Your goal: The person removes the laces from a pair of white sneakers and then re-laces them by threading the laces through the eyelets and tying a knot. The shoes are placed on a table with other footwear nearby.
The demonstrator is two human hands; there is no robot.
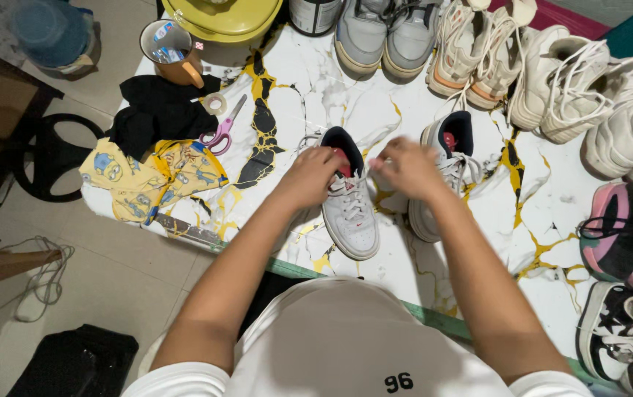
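Note:
Two white low sneakers stand side by side on a white marbled table [537,198] with yellow and black veins. My left hand [310,175] rests on the laces and tongue of the left sneaker [351,220], fingers closed on them. My right hand [404,167] hovers between the pair, fingers pinched on a lace end, touching the right sneaker [445,154]. Both sneakers have dark collars and red inner linings.
Several more sneakers line the table's back and right edges. At the left lie a yellow patterned cloth [151,176], a black cloth [156,110], pink-handled scissors [222,132], a tape roll [215,103] and a brown mug [173,55]. A yellow lid [224,18] is behind.

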